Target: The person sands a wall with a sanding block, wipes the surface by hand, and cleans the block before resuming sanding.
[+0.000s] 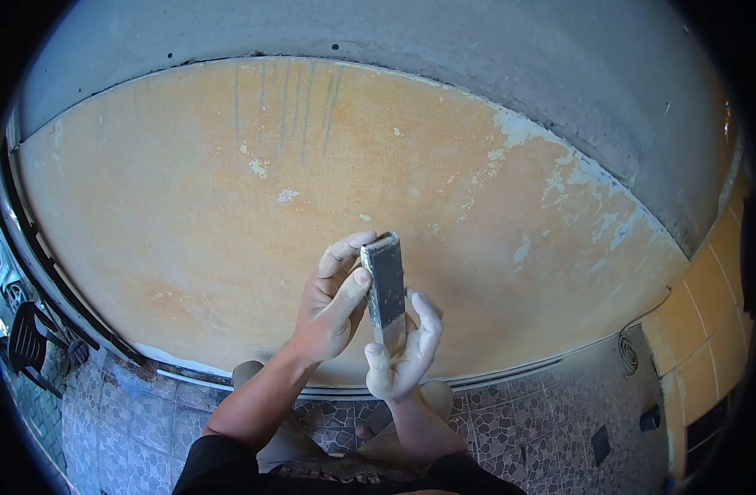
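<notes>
A sanding block point(386, 285), a narrow bar with dark abrasive paper around it and a bare, lighter lower end, is held upright in front of the wall. Pinched along its upper left edge are the thumb and fingers of my left hand point(330, 301). My right hand point(407, 359) is curled around the lower end, thumb on the left and fingers on the right. Pale dust coats the fingers of both hands. Behind the block stands the orange-yellow wall point(196, 223), with pale chipped patches and dark vertical streaks near its top.
A grey band point(394, 37) runs across the wall's top. The floor is patterned tile point(518, 421). To the left is a dark plastic chair point(33, 342). On the right are a coiled cable or hose point(628, 355), a dark square object point(601, 445) and yellow tiles point(700, 330).
</notes>
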`<state>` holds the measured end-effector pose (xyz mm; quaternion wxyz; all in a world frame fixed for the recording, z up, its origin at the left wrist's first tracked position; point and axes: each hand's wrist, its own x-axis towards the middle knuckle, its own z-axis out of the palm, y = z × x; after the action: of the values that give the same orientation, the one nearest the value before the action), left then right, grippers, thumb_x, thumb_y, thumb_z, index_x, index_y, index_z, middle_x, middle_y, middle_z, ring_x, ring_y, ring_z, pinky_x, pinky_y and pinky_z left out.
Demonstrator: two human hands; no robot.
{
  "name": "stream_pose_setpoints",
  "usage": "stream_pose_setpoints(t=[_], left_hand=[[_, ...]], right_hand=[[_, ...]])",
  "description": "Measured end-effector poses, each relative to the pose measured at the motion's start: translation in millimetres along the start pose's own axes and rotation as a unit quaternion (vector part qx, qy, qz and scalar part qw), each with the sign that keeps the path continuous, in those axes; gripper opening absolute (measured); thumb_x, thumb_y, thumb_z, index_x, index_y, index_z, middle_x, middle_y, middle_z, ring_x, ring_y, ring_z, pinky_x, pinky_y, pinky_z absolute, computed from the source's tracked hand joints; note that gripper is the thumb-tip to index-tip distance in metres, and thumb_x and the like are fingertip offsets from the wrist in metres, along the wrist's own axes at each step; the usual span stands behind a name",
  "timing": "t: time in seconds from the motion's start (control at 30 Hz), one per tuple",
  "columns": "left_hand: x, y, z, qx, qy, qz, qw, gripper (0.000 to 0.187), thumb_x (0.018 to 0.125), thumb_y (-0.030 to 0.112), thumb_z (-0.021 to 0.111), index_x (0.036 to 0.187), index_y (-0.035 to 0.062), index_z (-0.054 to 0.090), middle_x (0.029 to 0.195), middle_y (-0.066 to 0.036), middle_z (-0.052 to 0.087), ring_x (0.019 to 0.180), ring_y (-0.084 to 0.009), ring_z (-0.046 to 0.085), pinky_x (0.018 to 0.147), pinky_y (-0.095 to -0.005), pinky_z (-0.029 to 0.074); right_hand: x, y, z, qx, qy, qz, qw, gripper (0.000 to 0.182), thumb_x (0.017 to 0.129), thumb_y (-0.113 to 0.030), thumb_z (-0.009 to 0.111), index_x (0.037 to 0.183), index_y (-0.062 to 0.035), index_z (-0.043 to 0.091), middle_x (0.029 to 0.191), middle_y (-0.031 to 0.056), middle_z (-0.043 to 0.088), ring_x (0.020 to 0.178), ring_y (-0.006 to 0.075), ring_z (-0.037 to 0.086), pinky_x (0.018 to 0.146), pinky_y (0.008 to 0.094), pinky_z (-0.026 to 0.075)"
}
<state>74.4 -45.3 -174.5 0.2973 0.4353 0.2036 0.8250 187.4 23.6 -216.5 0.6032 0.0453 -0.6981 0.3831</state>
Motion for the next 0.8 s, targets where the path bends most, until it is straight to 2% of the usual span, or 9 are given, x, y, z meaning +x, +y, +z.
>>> stream_pose_setpoints(t=[0.17,0.23,0.3,0.43,0.57,0.63,0.7,0.77,0.8], left_hand=[[-16.7,-6.7,9.5,0.035,-0.029,0.009,0.999,0.063,0.108,0.005,0.066,0.165,0.0044,0.04,0.153,-0.011,0.056,0.128,-0.0173,0.06,0.106,-0.0333,0.049],[-16.2,-3.9,9.7,0.04,-0.022,0.008,0.999,0.062,0.107,0.004,0.066,0.164,0.0039,0.041,0.153,-0.011,0.056,0.127,-0.017,0.061,0.105,-0.0332,0.05],[-12.6,-0.7,9.4,0.044,-0.019,0.007,0.999,0.062,0.106,0.002,0.067,0.163,0.0034,0.042,0.154,-0.011,0.056,0.126,-0.0167,0.061,0.105,-0.0331,0.051],[-1.4,13.7,9.8,0.141,-0.013,0.03,0.989,0.054,0.103,0.0,0.07,0.155,0.0043,0.052,0.145,-0.008,0.057,0.119,-0.0156,0.063,0.102,-0.0332,0.053],[12.2,25.3,22.0,0.359,0.0,0.047,0.932,0.06,0.096,-0.002,0.078,0.15,0.0063,0.053,0.137,-0.009,0.058,0.112,-0.0159,0.063,0.097,-0.0345,0.056],[19.2,30.2,32.3,0.4,-0.009,0.063,0.914,0.056,0.094,-0.004,0.077,0.146,0.0052,0.059,0.135,-0.008,0.058,0.105,-0.0131,0.063,0.09,-0.0307,0.058],[26.2,31.9,36.9,0.425,-0.009,0.066,0.903,0.051,0.094,-0.005,0.076,0.143,0.0046,0.064,0.132,-0.008,0.06,0.101,-0.0119,0.063,0.087,-0.0283,0.058],[33.8,29.9,37.6,0.412,-0.015,0.045,0.91,0.051,0.095,-0.005,0.075,0.144,0.0039,0.065,0.129,-0.008,0.064,0.1,-0.0114,0.063,0.088,-0.0283,0.058],[37.5,27.8,38.9,0.414,-0.007,0.057,0.908,0.051,0.094,-0.005,0.075,0.144,0.0032,0.064,0.127,-0.008,0.066,0.1,-0.0114,0.063,0.089,-0.029,0.058]], right_hand=[[-0.5,-9.3,-0.9,-0.05,0.058,-0.021,0.997,0.046,0.101,-0.024,0.051,0.135,0.0058,0.049,0.126,0.0231,0.049,0.11,0.0258,0.057,0.092,0.0407,0.051],[0.3,-8.4,2.2,-0.06,0.065,-0.038,0.995,0.042,0.101,-0.022,0.053,0.133,0.0055,0.051,0.126,0.0214,0.049,0.107,0.0248,0.057,0.091,0.0393,0.051],[0.6,-8.5,4.7,0.028,0.08,0.004,0.996,0.045,0.099,-0.023,0.073,0.131,0.0044,0.057,0.126,0.0212,0.05,0.109,0.0257,0.059,0.092,0.0353,0.054],[13.9,-2.9,-0.1,-0.029,0.043,-0.028,0.998,0.044,0.098,-0.011,0.076,0.135,0.0047,0.056,0.125,0.0219,0.056,0.11,0.0259,0.062,0.092,0.0375,0.055],[24.6,2.0,-5.9,-0.188,-0.005,-0.065,0.98,0.045,0.105,0.003,0.06,0.149,0.0074,0.05,0.117,0.0226,0.07,0.098,0.0229,0.072,0.081,0.0361,0.059],[16.7,-0.2,-8.0,-0.062,0.049,0.071,0.994,0.039,0.11,0.002,0.048,0.147,0.0139,0.05,0.131,0.0238,0.065,0.112,0.0234,0.069,0.089,0.0349,0.057],[28.4,-1.9,-7.7,-0.05,0.073,0.047,0.995,0.038,0.111,0.002,0.043,0.145,0.0162,0.053,0.135,0.0241,0.065,0.117,0.0239,0.068,0.094,0.0372,0.058],[40.8,-2.6,-14.8,-0.134,0.059,-0.017,0.989,0.039,0.107,0.003,0.054,0.145,0.0104,0.059,0.117,0.0235,0.073,0.087,0.0216,0.074,0.073,0.0326,0.06],[47.5,-2.3,-18.4,-0.135,0.061,-0.015,0.989,0.039,0.107,0.003,0.054,0.145,0.0104,0.059,0.117,0.0235,0.073,0.087,0.0216,0.074,0.073,0.0326,0.06]])
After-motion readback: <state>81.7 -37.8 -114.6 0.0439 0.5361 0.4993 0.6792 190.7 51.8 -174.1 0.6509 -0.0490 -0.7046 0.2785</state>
